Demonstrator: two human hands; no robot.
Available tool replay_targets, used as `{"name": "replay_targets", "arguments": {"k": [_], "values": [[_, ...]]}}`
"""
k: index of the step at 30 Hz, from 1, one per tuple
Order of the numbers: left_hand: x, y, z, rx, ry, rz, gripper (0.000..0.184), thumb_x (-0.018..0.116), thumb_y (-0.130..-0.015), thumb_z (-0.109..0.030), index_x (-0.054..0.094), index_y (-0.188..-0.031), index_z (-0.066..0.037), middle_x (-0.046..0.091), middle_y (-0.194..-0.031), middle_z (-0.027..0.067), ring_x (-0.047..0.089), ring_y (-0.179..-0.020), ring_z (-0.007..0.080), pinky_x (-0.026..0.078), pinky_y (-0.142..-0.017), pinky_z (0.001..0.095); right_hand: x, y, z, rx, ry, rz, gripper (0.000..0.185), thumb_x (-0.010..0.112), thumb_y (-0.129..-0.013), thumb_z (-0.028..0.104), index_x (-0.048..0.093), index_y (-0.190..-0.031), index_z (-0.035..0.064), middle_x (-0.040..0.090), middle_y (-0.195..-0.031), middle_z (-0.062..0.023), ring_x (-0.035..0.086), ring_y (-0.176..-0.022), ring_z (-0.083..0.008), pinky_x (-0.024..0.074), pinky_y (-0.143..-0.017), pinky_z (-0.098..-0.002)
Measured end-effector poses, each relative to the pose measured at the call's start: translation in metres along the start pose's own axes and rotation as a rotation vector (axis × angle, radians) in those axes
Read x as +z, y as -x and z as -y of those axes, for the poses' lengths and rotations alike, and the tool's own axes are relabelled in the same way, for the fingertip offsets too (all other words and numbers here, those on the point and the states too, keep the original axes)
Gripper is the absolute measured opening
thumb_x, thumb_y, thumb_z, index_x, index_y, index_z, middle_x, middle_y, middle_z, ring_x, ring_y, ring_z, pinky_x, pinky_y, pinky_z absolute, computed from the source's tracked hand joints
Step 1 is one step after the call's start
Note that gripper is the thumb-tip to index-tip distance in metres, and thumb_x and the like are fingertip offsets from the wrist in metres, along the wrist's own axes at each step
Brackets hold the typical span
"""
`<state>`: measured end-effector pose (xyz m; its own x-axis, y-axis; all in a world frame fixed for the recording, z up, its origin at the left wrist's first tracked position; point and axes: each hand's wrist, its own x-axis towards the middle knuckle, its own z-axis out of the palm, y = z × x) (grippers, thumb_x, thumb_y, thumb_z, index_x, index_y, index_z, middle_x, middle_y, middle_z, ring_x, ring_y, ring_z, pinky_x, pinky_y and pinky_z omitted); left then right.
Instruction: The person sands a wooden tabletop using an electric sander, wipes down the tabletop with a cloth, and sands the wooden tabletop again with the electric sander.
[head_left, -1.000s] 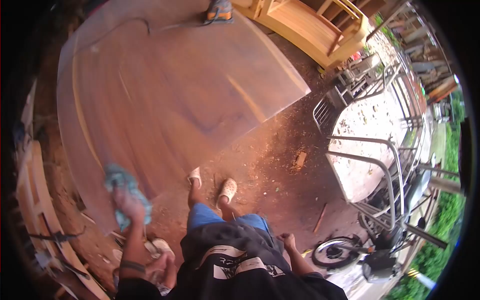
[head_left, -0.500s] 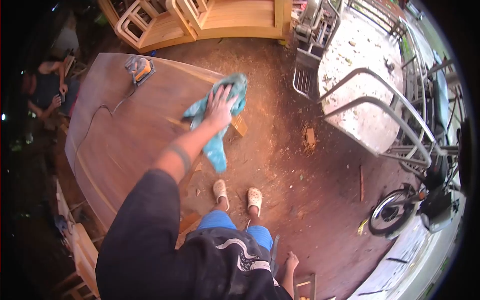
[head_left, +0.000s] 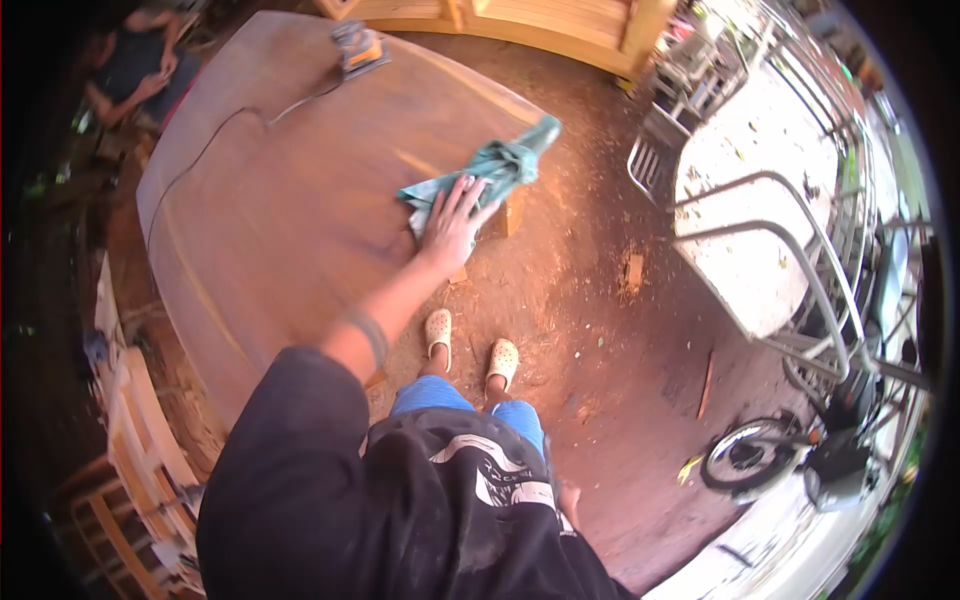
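Observation:
A large reddish-brown wooden panel (head_left: 290, 190) fills the left half of the view. At its right edge my left hand (head_left: 455, 225) is spread against a crumpled teal cloth (head_left: 500, 165), fingers on the cloth's near side, and part of the cloth hangs past the edge. An orange and grey sander (head_left: 362, 50) rests near the panel's far edge, its cord trailing left over the surface. Low beside my shirt, my right hand (head_left: 569, 497) shows only in part; its fingers cannot be made out.
Wooden furniture (head_left: 520, 25) stands beyond the panel. A metal-railed cart with a pale bed (head_left: 745, 180) and a motorcycle wheel (head_left: 745, 455) are at right. A seated person (head_left: 140, 65) is at upper left. Wooden frames (head_left: 140, 430) lean at lower left.
From the panel's near-left part, my left hand has carried the cloth to its right edge. Since half a second ago the cloth has swung out to the upper right. The camera view has shifted too.

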<state>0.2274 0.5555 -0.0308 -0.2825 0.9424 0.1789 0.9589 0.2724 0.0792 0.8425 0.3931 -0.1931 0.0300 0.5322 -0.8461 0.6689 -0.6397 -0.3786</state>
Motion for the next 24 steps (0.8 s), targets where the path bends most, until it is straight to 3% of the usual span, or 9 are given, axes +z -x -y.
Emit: {"name": "replay_targets", "arguments": {"k": [3,5,9,11,12,13,15,18,24], "values": [[-0.009,0.085,0.011,-0.074,0.007,-0.022,0.053,0.060,-0.080,-0.006,0.059,-0.131,-0.021,0.035,-0.153,0.0035,0.033,-0.139,0.0356,0.025,-0.114,0.0546,-0.072,-0.096,0.066,-0.030,0.340,-0.191,0.034,0.065,-0.088,0.031,0.066,-0.083,-0.0024,0.062,-0.067,-0.0123,0.057,-0.055,-0.0206,0.0497,-0.050,-0.0383],[-0.017,0.108,0.011,-0.119,0.042,-0.031,0.049,0.060,-0.081,-0.007,0.061,-0.128,-0.020,0.038,-0.151,0.0025,0.036,-0.137,0.0361,0.027,-0.113,0.0553,-0.119,-0.193,0.107,-0.215,0.564,-0.245,0.054,0.066,-0.087,0.040,0.059,-0.112,-0.0070,0.067,-0.108,-0.0230,0.066,-0.077,-0.0391,0.0542,-0.070,-0.0468],[-0.017,0.095,0.005,-0.201,0.189,-0.095,0.041,0.060,-0.081,-0.008,0.066,-0.121,-0.016,0.042,-0.148,0.0019,0.039,-0.134,0.0356,0.028,-0.111,0.0547,-0.085,-0.175,0.373,-0.921,0.632,-0.189,0.037,0.061,-0.087,0.034,0.065,-0.097,-0.0009,0.067,-0.095,-0.0244,0.065,-0.092,-0.0392,0.0490,-0.082,-0.0445],[-0.010,0.095,0.006,-0.224,0.228,-0.121,0.042,0.060,-0.080,-0.006,0.066,-0.120,-0.014,0.042,-0.148,0.0017,0.038,-0.135,0.0356,0.027,-0.112,0.0543,-0.017,-0.138,0.480,-1.032,0.460,-0.128,0.057,0.061,-0.091,0.040,0.049,-0.133,0.0040,0.066,-0.111,-0.0206,0.064,-0.103,-0.0348,0.0475,-0.092,-0.0403],[-0.015,0.095,0.004,-0.251,0.256,-0.089,0.045,0.059,-0.079,-0.004,0.065,-0.121,-0.014,0.042,-0.148,0.0018,0.037,-0.136,0.0348,0.025,-0.113,0.0535,0.024,-0.061,0.540,-0.867,0.464,-0.069,0.072,0.061,-0.092,0.043,0.033,-0.146,0.0054,0.057,-0.130,-0.0219,0.056,-0.120,-0.0331,0.0415,-0.102,-0.0392],[-0.017,0.096,0.000,-0.260,0.261,-0.098,0.045,0.058,-0.079,-0.004,0.065,-0.122,-0.015,0.042,-0.148,0.0025,0.037,-0.136,0.0347,0.024,-0.113,0.0534,0.062,-0.119,0.564,-1.185,0.443,-0.074,0.085,0.062,-0.091,0.046,0.021,-0.151,0.0017,0.041,-0.145,-0.0259,0.041,-0.134,-0.0371,0.0345,-0.108,-0.0420],[-0.014,0.096,-0.006,-0.326,0.266,-0.108,0.047,0.058,-0.079,-0.004,0.064,-0.124,-0.016,0.043,-0.148,0.0039,0.037,-0.137,0.0347,0.023,-0.114,0.0532,0.147,-0.071,0.617,-1.368,0.432,-0.116,0.096,0.063,-0.090,0.048,0.011,-0.151,-0.0047,0.022,-0.149,-0.0378,0.029,-0.137,-0.0479,0.0301,-0.111,-0.0475],[-0.001,0.100,-0.010,-0.366,0.118,-0.157,0.058,0.054,-0.085,-0.014,0.048,-0.141,-0.023,0.040,-0.149,0.0049,0.034,-0.138,0.0337,0.020,-0.115,0.0551,0.250,-0.023,0.634,-1.067,0.637,-0.368,0.102,0.061,-0.089,0.051,0.006,-0.150,-0.0081,0.007,-0.140,-0.0532,0.021,-0.134,-0.0598,0.0247,-0.113,-0.0551],[0.030,0.063,-0.007,-0.399,-0.014,-0.233,0.053,0.047,-0.092,-0.025,0.044,-0.145,-0.024,0.033,-0.153,0.0053,0.029,-0.141,0.0357,0.019,-0.115,0.0571,0.262,-0.031,0.633,-1.046,0.307,-0.565,0.069,0.043,-0.098,0.034,0.013,-0.153,0.0041,0.024,-0.140,-0.0444,0.038,-0.126,-0.0566,0.0363,-0.105,-0.0554]]}}
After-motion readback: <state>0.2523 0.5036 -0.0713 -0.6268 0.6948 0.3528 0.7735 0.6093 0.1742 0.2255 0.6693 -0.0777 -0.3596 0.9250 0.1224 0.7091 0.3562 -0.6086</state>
